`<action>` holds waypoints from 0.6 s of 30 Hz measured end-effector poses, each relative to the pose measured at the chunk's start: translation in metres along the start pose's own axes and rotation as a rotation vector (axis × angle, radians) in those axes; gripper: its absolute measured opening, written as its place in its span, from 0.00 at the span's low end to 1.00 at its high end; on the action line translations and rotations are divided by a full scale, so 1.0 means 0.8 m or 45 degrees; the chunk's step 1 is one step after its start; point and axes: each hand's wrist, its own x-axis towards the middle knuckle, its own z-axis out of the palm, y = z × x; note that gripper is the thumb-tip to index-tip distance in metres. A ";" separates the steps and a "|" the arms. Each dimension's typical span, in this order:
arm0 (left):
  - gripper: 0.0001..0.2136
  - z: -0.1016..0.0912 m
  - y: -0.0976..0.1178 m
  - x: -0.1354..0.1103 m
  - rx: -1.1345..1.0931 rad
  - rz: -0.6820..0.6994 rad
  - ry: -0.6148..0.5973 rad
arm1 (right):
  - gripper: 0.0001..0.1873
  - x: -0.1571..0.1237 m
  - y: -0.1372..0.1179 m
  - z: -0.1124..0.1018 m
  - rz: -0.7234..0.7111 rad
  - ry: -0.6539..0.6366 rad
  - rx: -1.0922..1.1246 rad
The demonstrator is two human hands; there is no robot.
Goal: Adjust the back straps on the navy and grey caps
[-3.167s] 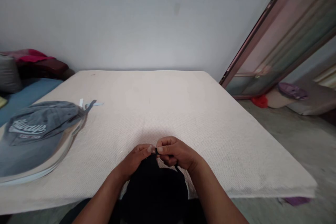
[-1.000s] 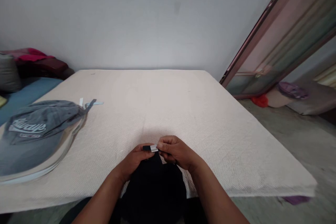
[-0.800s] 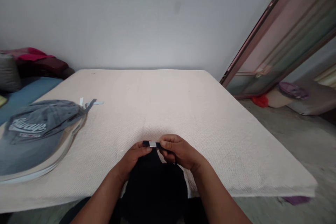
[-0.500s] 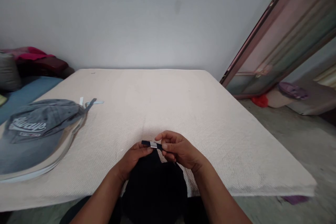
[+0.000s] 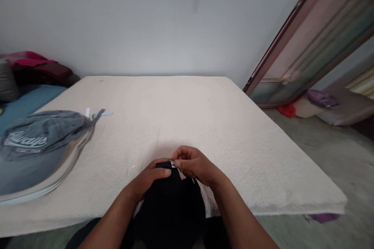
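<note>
A black cap point(image 5: 172, 210) rests at the near edge of the table, its back strap turned toward the wall. My left hand point(image 5: 150, 175) is closed on the black strap point(image 5: 163, 165), thumb on top and fingers behind. At the strap's right end, my right hand point(image 5: 193, 165) pinches the silver metal buckle point(image 5: 173, 164) between thumb and forefinger. Most of the buckle is hidden by those fingers. Off to the left lies a stack of caps, with a grey cap point(image 5: 43, 136) bearing white lettering on top and pale brims below.
The table point(image 5: 163, 109) wears a cream textured cloth and stands against a white wall. Cushions and blue bedding point(image 5: 37, 95) are at the far left. A pink-framed glass door point(image 5: 280, 46) is on the right, with a red item point(image 5: 286, 110) on the floor beside it.
My right fingers have moved onto the buckle, which was uncovered before. My left thumb now presses on the strap. The view has shifted slightly to the right.
</note>
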 end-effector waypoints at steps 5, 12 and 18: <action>0.10 0.003 0.004 0.001 0.085 0.023 -0.023 | 0.09 0.000 -0.001 0.003 -0.050 0.041 -0.103; 0.11 0.001 0.003 0.000 0.087 0.039 -0.036 | 0.08 0.001 0.000 0.002 -0.025 0.049 -0.228; 0.14 0.008 0.009 0.003 0.170 0.132 0.003 | 0.07 -0.001 0.001 -0.006 -0.007 0.009 -0.122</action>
